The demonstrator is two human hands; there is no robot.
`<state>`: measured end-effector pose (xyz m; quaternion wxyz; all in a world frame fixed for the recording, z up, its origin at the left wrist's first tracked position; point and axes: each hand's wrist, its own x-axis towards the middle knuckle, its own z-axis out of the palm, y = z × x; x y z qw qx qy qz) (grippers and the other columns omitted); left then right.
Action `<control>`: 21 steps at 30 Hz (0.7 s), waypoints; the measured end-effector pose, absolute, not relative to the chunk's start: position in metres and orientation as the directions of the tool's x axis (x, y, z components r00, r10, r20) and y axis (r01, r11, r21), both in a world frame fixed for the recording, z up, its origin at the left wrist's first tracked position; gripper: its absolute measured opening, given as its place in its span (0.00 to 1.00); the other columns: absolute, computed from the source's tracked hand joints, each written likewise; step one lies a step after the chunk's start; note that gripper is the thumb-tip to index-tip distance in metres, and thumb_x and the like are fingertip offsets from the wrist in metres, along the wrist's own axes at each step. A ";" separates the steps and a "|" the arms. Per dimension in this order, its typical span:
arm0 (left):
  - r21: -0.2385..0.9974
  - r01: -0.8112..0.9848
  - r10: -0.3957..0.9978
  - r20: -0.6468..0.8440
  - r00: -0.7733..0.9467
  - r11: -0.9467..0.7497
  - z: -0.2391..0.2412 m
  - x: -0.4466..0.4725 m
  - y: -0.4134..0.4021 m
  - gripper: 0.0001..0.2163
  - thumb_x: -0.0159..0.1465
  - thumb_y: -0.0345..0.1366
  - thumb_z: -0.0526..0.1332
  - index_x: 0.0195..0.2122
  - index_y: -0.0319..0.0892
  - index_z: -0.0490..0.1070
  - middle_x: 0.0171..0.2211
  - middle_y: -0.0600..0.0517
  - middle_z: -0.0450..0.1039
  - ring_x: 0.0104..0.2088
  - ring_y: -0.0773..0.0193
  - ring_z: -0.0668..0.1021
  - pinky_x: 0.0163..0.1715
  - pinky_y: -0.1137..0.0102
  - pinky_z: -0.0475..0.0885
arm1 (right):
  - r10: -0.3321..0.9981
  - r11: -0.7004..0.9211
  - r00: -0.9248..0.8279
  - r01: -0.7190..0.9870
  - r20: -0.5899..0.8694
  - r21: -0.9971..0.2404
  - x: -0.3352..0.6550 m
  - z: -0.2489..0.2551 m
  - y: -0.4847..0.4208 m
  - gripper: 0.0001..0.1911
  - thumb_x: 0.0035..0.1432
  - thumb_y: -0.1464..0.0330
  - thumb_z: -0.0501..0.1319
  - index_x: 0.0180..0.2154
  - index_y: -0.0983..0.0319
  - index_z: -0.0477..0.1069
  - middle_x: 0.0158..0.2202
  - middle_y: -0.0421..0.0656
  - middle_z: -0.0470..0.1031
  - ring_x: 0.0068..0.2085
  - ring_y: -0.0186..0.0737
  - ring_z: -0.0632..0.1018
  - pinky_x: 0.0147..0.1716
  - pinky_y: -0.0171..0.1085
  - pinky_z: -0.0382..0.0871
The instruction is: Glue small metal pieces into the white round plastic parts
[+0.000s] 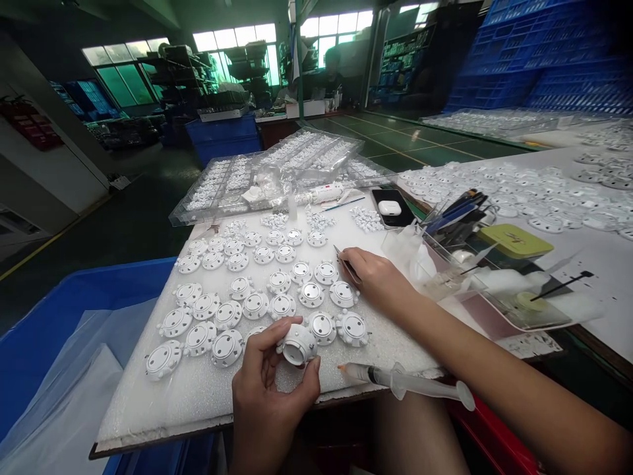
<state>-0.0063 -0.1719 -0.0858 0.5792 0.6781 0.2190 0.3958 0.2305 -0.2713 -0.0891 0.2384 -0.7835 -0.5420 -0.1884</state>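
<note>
My left hand (267,382) is closed around a round white plastic part (298,345), held tilted just above the near edge of a white foam board (198,389). My right hand (376,277) rests on the board's right side and pinches metal tweezers (346,264), whose tips point toward the rows of parts. Several matching round white parts (257,297) lie in rows across the board. A clear syringe (395,379) lies on the board's near right edge, between my two arms.
Small white pieces (366,218) sit in piles at the board's far end, beside clear blister trays (277,171). A clear tray with tools (459,218), a yellow lid (514,241), a phone with an earbud case (390,208) lie right. Blue bin (44,336) stands left.
</note>
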 end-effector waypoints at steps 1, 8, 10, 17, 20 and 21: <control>0.959 -0.163 0.756 0.284 0.590 -0.233 -0.086 -0.006 -0.172 0.18 0.56 0.27 0.71 0.47 0.47 0.72 0.49 0.50 0.82 0.53 0.60 0.83 0.50 0.73 0.80 | 0.756 -0.294 0.349 0.937 0.554 -0.189 0.231 -0.089 -0.271 0.08 0.65 0.79 0.53 0.38 0.64 0.68 0.33 0.48 0.76 0.30 0.40 0.73 0.27 0.37 0.61; 0.959 -0.169 0.755 0.284 0.591 -0.229 -0.084 -0.005 -0.172 0.18 0.57 0.26 0.69 0.48 0.47 0.73 0.49 0.53 0.82 0.52 0.64 0.83 0.51 0.75 0.79 | 0.636 -0.214 0.477 0.864 0.607 -0.455 0.218 -0.079 -0.275 0.06 0.67 0.69 0.57 0.39 0.62 0.71 0.36 0.50 0.80 0.35 0.44 0.79 0.32 0.41 0.73; 0.960 -0.161 0.761 0.280 0.585 -0.230 -0.084 -0.004 -0.172 0.19 0.56 0.27 0.70 0.48 0.46 0.73 0.49 0.51 0.82 0.52 0.62 0.83 0.50 0.73 0.80 | 0.582 -0.180 0.541 0.814 0.607 -0.553 0.209 -0.067 -0.279 0.08 0.69 0.65 0.57 0.42 0.61 0.72 0.38 0.49 0.81 0.38 0.43 0.82 0.35 0.41 0.76; 0.943 -0.118 0.782 0.324 0.532 -0.311 -0.085 0.005 -0.171 0.18 0.56 0.30 0.72 0.48 0.46 0.74 0.48 0.50 0.80 0.42 0.62 0.85 0.37 0.74 0.82 | 0.718 0.235 0.693 -0.162 0.060 -0.958 0.193 -0.025 -0.279 0.18 0.48 0.60 0.74 0.25 0.61 0.67 0.23 0.38 0.74 0.22 0.31 0.73 0.20 0.30 0.64; 0.922 -0.130 0.759 0.375 0.532 -0.365 -0.086 0.006 -0.170 0.17 0.58 0.29 0.71 0.48 0.48 0.74 0.47 0.52 0.79 0.37 0.66 0.84 0.33 0.76 0.80 | 0.809 0.123 0.583 -0.293 -0.075 -0.948 0.188 -0.022 -0.273 0.18 0.45 0.62 0.74 0.23 0.62 0.67 0.20 0.37 0.70 0.18 0.28 0.69 0.18 0.29 0.59; 0.909 -0.130 0.744 0.400 0.535 -0.395 -0.087 0.006 -0.169 0.18 0.58 0.28 0.71 0.48 0.48 0.74 0.47 0.52 0.79 0.36 0.67 0.84 0.33 0.77 0.80 | 0.830 0.081 0.545 -0.329 -0.119 -0.941 0.187 -0.023 -0.271 0.17 0.45 0.63 0.73 0.23 0.62 0.67 0.20 0.38 0.70 0.18 0.28 0.69 0.18 0.29 0.59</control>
